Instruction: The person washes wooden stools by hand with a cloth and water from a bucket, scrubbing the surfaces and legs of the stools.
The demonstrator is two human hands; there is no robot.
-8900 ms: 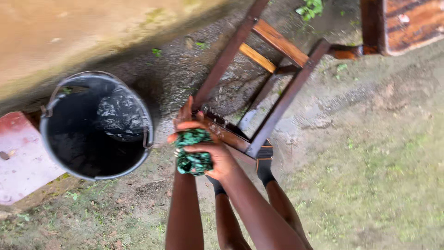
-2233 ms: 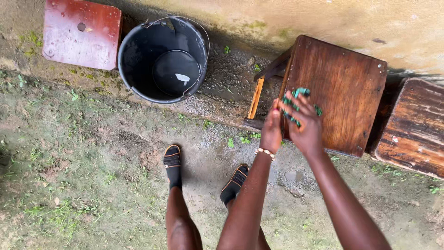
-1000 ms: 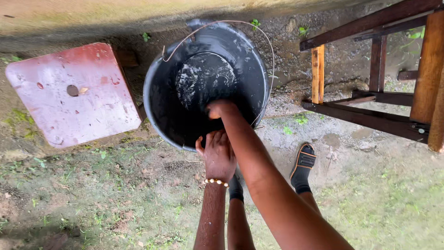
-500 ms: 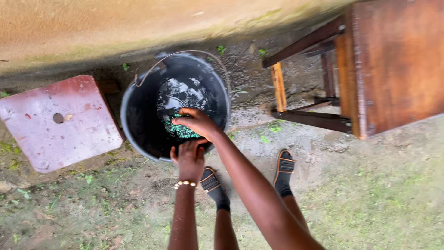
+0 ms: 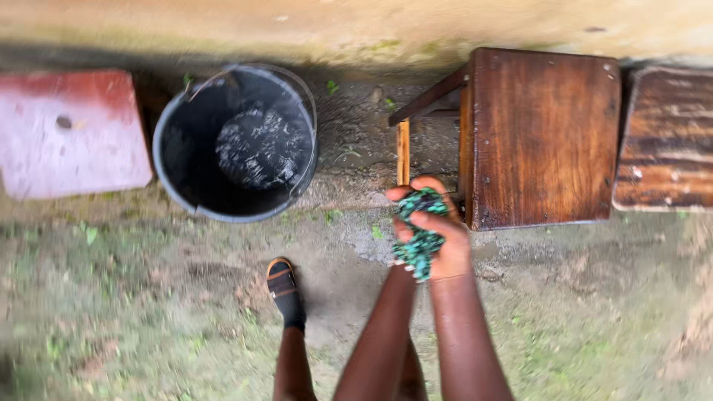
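A wet green scrubbing cloth (image 5: 420,238), bunched and speckled dark, sits squeezed between both hands above the muddy ground (image 5: 564,312). The right hand (image 5: 444,241) curls its fingers tightly over it; the left hand (image 5: 407,223) is mostly hidden behind, so its grip cannot be told. Just beside them stands a brown wooden stool (image 5: 542,137). A dark bucket (image 5: 174,160) holding water sits well apart, with a red stool (image 5: 70,134) beside it.

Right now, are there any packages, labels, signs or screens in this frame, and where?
None in view. There are only the black bucket by the wall, a red stool left of it, two brown wooden stools on the right, and a green cloth held in both hands.
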